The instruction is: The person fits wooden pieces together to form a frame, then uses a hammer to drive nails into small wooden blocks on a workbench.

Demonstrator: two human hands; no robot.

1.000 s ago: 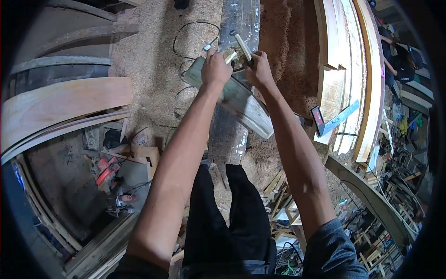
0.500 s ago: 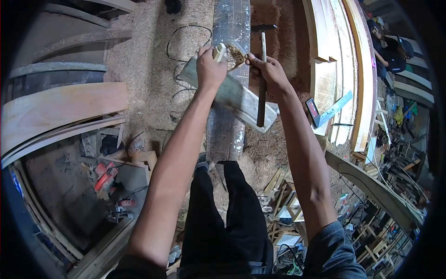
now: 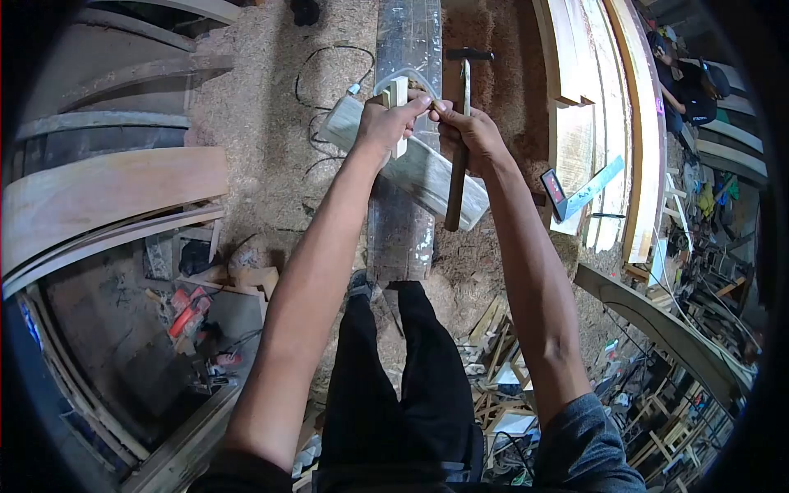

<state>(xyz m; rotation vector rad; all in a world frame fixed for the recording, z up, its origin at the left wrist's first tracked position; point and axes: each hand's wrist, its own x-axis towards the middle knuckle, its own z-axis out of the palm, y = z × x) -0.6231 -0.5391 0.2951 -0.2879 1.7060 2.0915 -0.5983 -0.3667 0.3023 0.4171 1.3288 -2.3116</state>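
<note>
My left hand (image 3: 385,130) is closed around light wooden strips (image 3: 399,92), which stick up past the fingers. A hammer (image 3: 455,191) hangs in my right hand (image 3: 475,138), its dark head up and its handle down. The thumbs and fingertips of both hands nearly meet; anything small pinched there is too tiny to make out. Just beyond them, a clear plastic container (image 3: 385,83) with brownish contents is partly hidden by the left hand and strips. Under the hands a whitish-grey board (image 3: 440,185) lies slantwise across a long dark plank (image 3: 400,238).
Pale timbers (image 3: 573,140) run along the right, bearing a blue angled tool (image 3: 598,191). A black cable (image 3: 306,78) loops over the sawdust floor. At left are curved planks (image 3: 115,185) and a red tool (image 3: 191,312). Wood scraps (image 3: 501,370) lie below; a person (image 3: 699,86) is at far right.
My left hand has turned and moved right, its fingertips now close to my right hand's. The wooden strips show more upright and cover more of the container. The hammer has shifted slightly.
</note>
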